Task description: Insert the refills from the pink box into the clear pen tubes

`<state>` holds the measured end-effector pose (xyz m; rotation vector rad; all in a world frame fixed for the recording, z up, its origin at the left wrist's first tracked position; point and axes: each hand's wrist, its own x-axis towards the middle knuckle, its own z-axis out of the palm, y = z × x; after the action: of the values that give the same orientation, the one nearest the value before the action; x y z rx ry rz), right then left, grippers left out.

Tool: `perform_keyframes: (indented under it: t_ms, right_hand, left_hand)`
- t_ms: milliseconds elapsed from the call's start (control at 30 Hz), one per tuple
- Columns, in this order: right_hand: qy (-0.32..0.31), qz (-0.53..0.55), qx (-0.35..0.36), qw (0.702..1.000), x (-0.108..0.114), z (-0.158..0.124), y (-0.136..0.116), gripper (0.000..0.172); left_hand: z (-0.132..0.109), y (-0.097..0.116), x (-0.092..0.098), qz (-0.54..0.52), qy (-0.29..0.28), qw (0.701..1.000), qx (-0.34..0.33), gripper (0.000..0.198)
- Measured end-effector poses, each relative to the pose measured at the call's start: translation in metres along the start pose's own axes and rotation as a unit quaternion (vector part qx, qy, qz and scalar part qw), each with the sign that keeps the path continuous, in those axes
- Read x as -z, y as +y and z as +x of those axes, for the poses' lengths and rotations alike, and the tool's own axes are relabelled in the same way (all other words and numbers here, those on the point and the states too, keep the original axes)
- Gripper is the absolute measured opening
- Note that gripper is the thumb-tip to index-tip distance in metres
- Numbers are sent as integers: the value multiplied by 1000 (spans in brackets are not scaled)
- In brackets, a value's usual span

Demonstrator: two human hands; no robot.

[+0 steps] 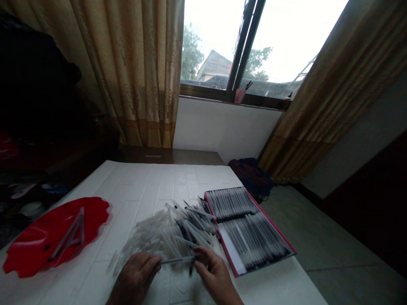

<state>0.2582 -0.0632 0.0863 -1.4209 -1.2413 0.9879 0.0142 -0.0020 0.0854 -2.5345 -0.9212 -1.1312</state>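
Currently, the left hand [135, 277] and the right hand [214, 275] hold one thin pen [176, 260] level between them, low over the near part of the bench [152, 178]. The fingers of each hand are closed lightly on one end of it; nothing else is gripped. The pen sits just in front of the loose pile [168, 235] of clear barrels and refills.

Probable faults:
- A light pinch may let the pen slip and roll.
- A wrist may brush the pile and scatter parts.
- The open box [233, 254] appears to reach over the bench edge; a knock may tip it.

The red tray [28, 258] lies well apart. No brand, label or writing is legible.
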Motion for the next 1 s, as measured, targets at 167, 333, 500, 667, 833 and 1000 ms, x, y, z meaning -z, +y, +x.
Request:
perform_keyframes:
  t_ms: [167,333,500,667,833,1000]
  right_hand:
    - [-14,-63,-21,998,-1,1,-5,40]
    - [-18,-46,-7,999,1,2,-5,27]
    - [-33,-59,-8,998,0,2,-9,34]
    - [-42,-106,-12,993,-1,2,-14,46]
    - [-37,-92,12,995,2,1,-15,25]
    - [-36,-91,-27,995,1,1,-14,38]
  left_hand:
    - [-1,-1,-2,-7,-1,1000,3,30]
    - [-6,-2,-4,-9,0,1000,6,28]
    - [-5,-2,-4,-8,-3,1000,1,29]
    - [-2,-1,-2,-14,4,1000,7,29]
    - [1,0,-1,-12,2,1000,3,29]
    - [1,0,-1,3,0,1000,-4,30]
